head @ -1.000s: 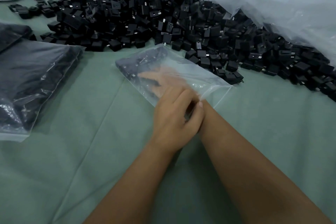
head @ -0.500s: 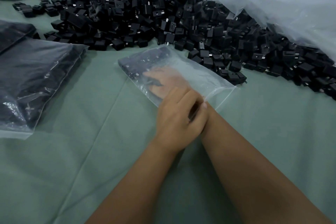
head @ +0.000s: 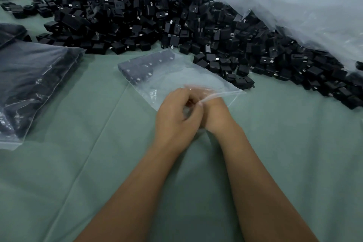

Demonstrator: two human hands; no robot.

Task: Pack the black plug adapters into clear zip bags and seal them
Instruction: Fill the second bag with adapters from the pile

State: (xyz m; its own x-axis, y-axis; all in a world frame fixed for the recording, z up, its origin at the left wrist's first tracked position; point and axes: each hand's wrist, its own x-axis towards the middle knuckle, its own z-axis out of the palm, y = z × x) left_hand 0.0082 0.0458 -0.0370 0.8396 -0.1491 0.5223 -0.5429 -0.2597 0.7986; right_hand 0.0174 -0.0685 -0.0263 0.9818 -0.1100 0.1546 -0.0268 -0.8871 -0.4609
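Holding the clear zip bag point(head: 176, 76) at its near open edge is the step in hand: it lies flat on the green cloth point(head: 78, 163) just in front of the big pile of black adapters point(head: 147, 15), w/ one row of adapters point(head: 143, 67) packed at its far end and most of the bag empty. Left hand point(head: 176, 116) has fingers curled, pinching the bag's mouth; right hand point(head: 214, 112) sits at the mouth too, its fingers under the plastic, can't tell if they grip anything. My read: bag's far from full, so keep the mouth pinched open w/ the left, feed more adapters in w/ the right, push them snug vs the packed row, flat, prongs not poking the film. Vs a sec ago: right hand was deep inside the bag, fingers spread near the row; now it's back at the opening, and the left has gone from resting over the right wrist to pinching the edge. A filled bag point(head: 35, 84) lies at left, loose plastic sheet point(head: 314, 15) at right.
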